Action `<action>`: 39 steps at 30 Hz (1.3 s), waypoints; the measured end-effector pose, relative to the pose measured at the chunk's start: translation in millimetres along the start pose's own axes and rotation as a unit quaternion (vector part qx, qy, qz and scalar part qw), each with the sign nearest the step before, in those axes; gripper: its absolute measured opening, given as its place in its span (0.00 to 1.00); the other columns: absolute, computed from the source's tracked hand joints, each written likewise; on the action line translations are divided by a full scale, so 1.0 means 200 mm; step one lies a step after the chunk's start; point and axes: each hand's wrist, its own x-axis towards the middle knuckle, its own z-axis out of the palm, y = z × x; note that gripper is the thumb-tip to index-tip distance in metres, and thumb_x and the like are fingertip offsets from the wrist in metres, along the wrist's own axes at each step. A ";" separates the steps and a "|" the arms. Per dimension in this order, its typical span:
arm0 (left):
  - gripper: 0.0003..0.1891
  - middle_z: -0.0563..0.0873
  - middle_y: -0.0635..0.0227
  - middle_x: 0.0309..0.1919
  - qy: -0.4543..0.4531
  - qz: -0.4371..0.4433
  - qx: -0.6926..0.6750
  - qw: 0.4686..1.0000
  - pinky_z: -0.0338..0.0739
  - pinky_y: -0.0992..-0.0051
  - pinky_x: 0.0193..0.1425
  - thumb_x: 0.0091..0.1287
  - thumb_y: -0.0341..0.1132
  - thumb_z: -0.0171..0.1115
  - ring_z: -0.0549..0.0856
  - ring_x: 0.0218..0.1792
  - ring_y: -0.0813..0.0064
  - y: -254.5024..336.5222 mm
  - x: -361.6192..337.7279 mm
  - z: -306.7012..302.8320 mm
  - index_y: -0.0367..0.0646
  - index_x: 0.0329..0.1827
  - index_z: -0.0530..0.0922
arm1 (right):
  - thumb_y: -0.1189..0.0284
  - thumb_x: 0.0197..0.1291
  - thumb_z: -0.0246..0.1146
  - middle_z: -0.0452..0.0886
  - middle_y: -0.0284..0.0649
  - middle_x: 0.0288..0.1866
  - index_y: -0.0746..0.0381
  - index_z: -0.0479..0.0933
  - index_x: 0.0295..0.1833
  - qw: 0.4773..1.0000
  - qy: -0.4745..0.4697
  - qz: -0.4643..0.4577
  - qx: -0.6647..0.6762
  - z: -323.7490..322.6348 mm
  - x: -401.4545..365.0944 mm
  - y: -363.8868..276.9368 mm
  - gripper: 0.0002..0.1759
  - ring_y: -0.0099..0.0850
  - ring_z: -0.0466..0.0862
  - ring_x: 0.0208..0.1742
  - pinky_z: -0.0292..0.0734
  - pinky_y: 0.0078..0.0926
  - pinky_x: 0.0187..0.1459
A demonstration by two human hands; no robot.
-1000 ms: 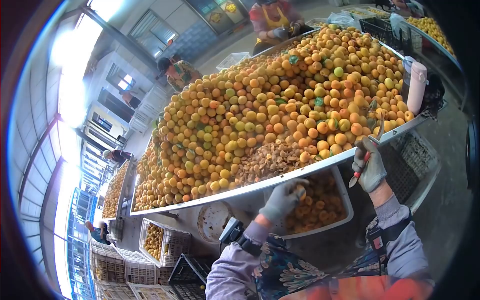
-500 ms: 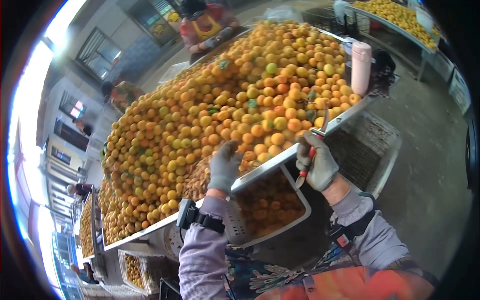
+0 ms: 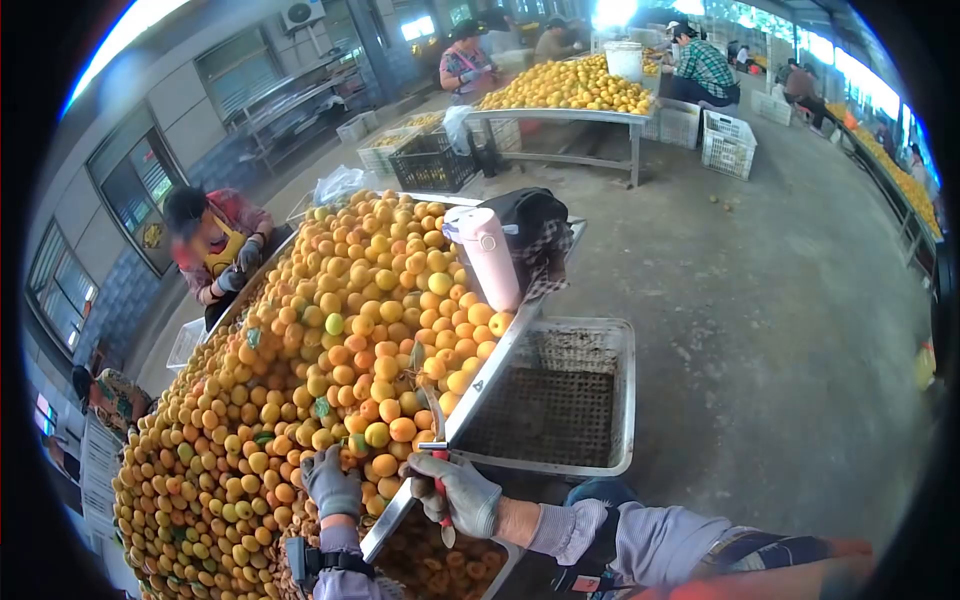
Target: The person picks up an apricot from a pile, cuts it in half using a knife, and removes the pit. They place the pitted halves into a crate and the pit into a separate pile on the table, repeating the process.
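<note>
My right hand (image 3: 462, 494), in a grey glove, grips a red-handled pitting knife (image 3: 441, 488) at the metal edge of the table. Its curved blade (image 3: 434, 408) points up over the fruit, and a small spoon-shaped end shows below my fist. My gloved left hand (image 3: 332, 484) rests against the heap of apricots (image 3: 290, 400), its fingers apart at the fruit; no fruit shows clearly in its grasp. Beneath the edge, a crate with opened apricot halves (image 3: 440, 562) is partly hidden by my arms.
A crate (image 3: 624, 400) with a dark mesh bottom sits right of the table. On the table's far corner stand a pink bottle (image 3: 490, 262) and a dark cloth bundle (image 3: 535, 225). A co-worker (image 3: 218, 245) works across the heap. Behind are another fruit table (image 3: 560, 115) and more people.
My view has swung right, bringing the back table and floor into sight. My left hand has moved up against the fruit. The right hand still holds the knife.
</note>
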 end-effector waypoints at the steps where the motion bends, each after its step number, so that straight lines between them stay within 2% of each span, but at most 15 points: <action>1: 0.28 0.79 0.62 0.56 0.002 0.002 0.002 1.000 0.61 0.60 0.71 0.49 0.36 0.71 0.70 0.63 0.52 0.00 0.01 -0.02 0.48 0.56 0.78 | 0.60 0.69 0.59 0.73 0.27 0.24 0.58 0.74 0.41 1.000 -0.006 -0.001 -0.002 0.01 0.00 0.00 0.13 0.14 0.66 0.15 0.61 0.14 0.18; 6: 0.23 0.81 0.62 0.48 0.073 -0.127 -0.216 0.965 0.71 0.71 0.60 0.53 0.29 0.69 0.77 0.52 0.65 0.09 -0.03 -0.17 0.41 0.54 0.76 | 0.60 0.68 0.60 0.74 0.27 0.23 0.60 0.75 0.39 0.997 0.026 0.007 -0.066 0.04 -0.02 -0.01 0.13 0.15 0.66 0.15 0.61 0.14 0.17; 8: 0.18 0.80 0.69 0.46 0.080 -0.149 -0.543 0.822 0.74 0.82 0.49 0.63 0.20 0.59 0.78 0.44 0.79 0.00 -0.05 -0.17 0.40 0.56 0.73 | 0.60 0.67 0.61 0.74 0.28 0.24 0.60 0.75 0.39 0.994 0.022 0.005 -0.111 -0.04 0.03 0.03 0.13 0.15 0.67 0.14 0.62 0.15 0.16; 9: 0.19 0.79 0.66 0.50 0.018 -0.169 -0.617 0.768 0.76 0.79 0.51 0.67 0.23 0.56 0.79 0.49 0.76 0.00 -0.10 -0.28 0.43 0.61 0.70 | 0.60 0.66 0.62 0.75 0.29 0.24 0.60 0.76 0.39 0.988 0.016 0.005 -0.156 -0.06 0.05 0.05 0.14 0.16 0.67 0.14 0.62 0.15 0.15; 13: 0.23 0.77 0.63 0.56 0.049 -0.268 -0.719 0.639 0.78 0.68 0.57 0.70 0.29 0.55 0.82 0.52 0.68 0.22 -0.39 -0.63 0.48 0.68 0.66 | 0.57 0.64 0.64 0.76 0.31 0.26 0.59 0.76 0.45 0.953 0.046 0.001 -0.299 -0.01 0.02 0.09 0.16 0.16 0.67 0.14 0.63 0.16 0.15; 14: 0.23 0.77 0.63 0.56 0.034 -0.224 -0.787 0.573 0.78 0.67 0.58 0.70 0.30 0.56 0.81 0.53 0.67 0.17 -0.49 -0.55 0.47 0.68 0.66 | 0.57 0.64 0.64 0.77 0.31 0.26 0.58 0.76 0.46 0.937 -0.037 -0.084 -0.336 -0.13 0.08 0.19 0.16 0.16 0.68 0.15 0.63 0.16 0.15; 15: 0.24 0.77 0.63 0.56 0.024 -0.181 -0.844 0.505 0.77 0.67 0.60 0.70 0.31 0.57 0.81 0.53 0.66 0.09 -0.60 -0.48 0.46 0.69 0.66 | 0.58 0.63 0.65 0.76 0.29 0.27 0.57 0.76 0.48 0.924 -0.040 -0.045 -0.378 -0.12 0.07 0.21 0.16 0.15 0.69 0.17 0.63 0.15 0.17; 17: 0.27 0.77 0.62 0.56 0.026 -0.185 -0.839 0.510 0.77 0.65 0.62 0.69 0.32 0.60 0.81 0.54 0.66 0.20 -0.79 -0.60 0.44 0.70 0.65 | 0.60 0.63 0.65 0.76 0.27 0.27 0.56 0.76 0.50 0.908 0.008 0.041 -0.417 -0.08 0.00 0.25 0.15 0.14 0.68 0.19 0.63 0.15 0.18; 19: 0.28 0.77 0.62 0.56 -0.024 -0.186 -0.800 0.569 0.76 0.65 0.64 0.68 0.30 0.62 0.81 0.55 0.65 0.12 -0.98 -0.48 0.41 0.71 0.64 | 0.64 0.64 0.65 0.75 0.26 0.27 0.57 0.77 0.52 0.896 -0.085 -0.007 -0.436 -0.14 -0.08 0.35 0.14 0.14 0.69 0.21 0.63 0.14 0.21; 21: 0.29 0.77 0.62 0.58 -0.022 -0.209 -0.837 0.505 0.75 0.67 0.66 0.66 0.28 0.64 0.80 0.57 0.66 0.19 -1.10 -0.56 0.39 0.70 0.64 | 0.66 0.65 0.64 0.76 0.26 0.28 0.58 0.76 0.53 0.886 -0.109 0.057 -0.448 -0.20 -0.15 0.44 0.14 0.13 0.70 0.24 0.66 0.13 0.24; 23: 0.30 0.78 0.62 0.58 -0.006 -0.147 -0.796 0.587 0.74 0.68 0.66 0.65 0.28 0.66 0.80 0.58 0.67 0.17 -1.23 -0.48 0.39 0.70 0.65 | 0.64 0.64 0.62 0.69 0.23 0.21 0.53 0.77 0.45 0.886 -0.096 0.100 -0.442 -0.15 -0.29 0.49 0.07 0.15 0.66 0.18 0.59 0.18 0.20; 27: 0.32 0.80 0.62 0.56 0.002 -0.138 -0.822 0.553 0.74 0.70 0.65 0.62 0.31 0.70 0.80 0.58 0.70 0.15 -1.31 -0.36 0.38 0.68 0.67 | 0.64 0.62 0.62 0.75 0.30 0.25 0.60 0.75 0.38 0.806 -0.098 0.109 -0.573 -0.09 -0.41 0.55 0.10 0.19 0.75 0.27 0.73 0.23 0.33; 29: 0.31 0.79 0.63 0.56 0.010 -0.102 -0.770 0.629 0.74 0.72 0.64 0.61 0.32 0.71 0.80 0.56 0.72 0.18 -1.30 -0.35 0.37 0.67 0.68 | 0.65 0.62 0.62 0.76 0.30 0.25 0.61 0.75 0.38 0.799 -0.102 0.094 -0.585 -0.12 -0.41 0.59 0.10 0.20 0.75 0.27 0.72 0.24 0.33; 33: 0.30 0.79 0.66 0.54 -0.012 -0.187 -0.832 0.522 0.74 0.74 0.62 0.62 0.31 0.70 0.80 0.53 0.74 0.19 -1.31 -0.38 0.36 0.66 0.68 | 0.67 0.60 0.61 0.76 0.32 0.25 0.62 0.74 0.37 0.767 -0.119 0.063 -0.627 -0.11 -0.43 0.64 0.09 0.22 0.75 0.27 0.72 0.26 0.32; 39: 0.31 0.80 0.67 0.51 -0.035 -0.168 -0.854 0.491 0.77 0.75 0.57 0.61 0.30 0.71 0.81 0.50 0.75 0.20 -1.32 -0.45 0.36 0.66 0.69 | 0.67 0.63 0.62 0.74 0.27 0.27 0.60 0.75 0.41 0.717 -0.127 0.059 -0.683 -0.12 -0.42 0.65 0.08 0.17 0.72 0.27 0.68 0.18 0.30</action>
